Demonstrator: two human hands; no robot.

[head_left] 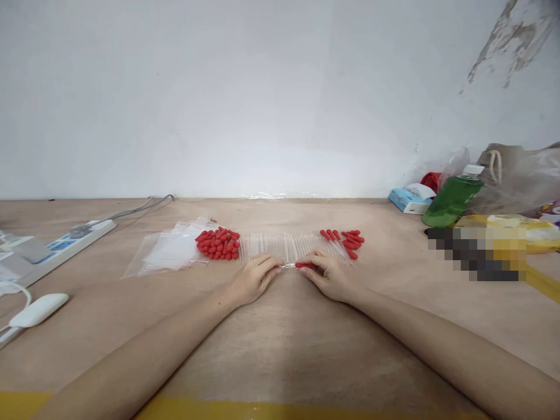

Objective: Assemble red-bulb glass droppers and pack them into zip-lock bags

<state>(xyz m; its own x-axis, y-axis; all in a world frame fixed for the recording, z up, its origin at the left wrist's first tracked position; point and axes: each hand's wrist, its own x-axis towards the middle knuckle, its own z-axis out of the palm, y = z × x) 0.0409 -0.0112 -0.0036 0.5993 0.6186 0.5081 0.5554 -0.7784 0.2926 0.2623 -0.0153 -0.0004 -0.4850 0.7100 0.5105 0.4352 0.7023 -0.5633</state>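
Head view shows the fingers of the left hand [257, 277] and of the right hand [327, 275] nearly closed, each in a small pinch. Left fingers have hold of a slim clear tube [289, 266]; right fingers have hold of a red cap [304, 265] at its other end. How deep the cap sits on the tube, one cannot tell. This tube is roughly level between the hands, low over the counter [280, 356] — touching or not is unclear. It looks very light, stiff and smooth, so it may slip or roll; a gentle pinch near the end seems best, because a thin wall could crack. The cap appears softer, perhaps rubber, with a rounded body that should grip well.

Just beyond the hands lies a row of clear tubes [258, 246], side by side. At its left end is a pile of red caps [219, 245], bulb-like, beside thin transparent bags [168, 252] — flat and overlapping. More red pieces [352, 239] lie at its right end.
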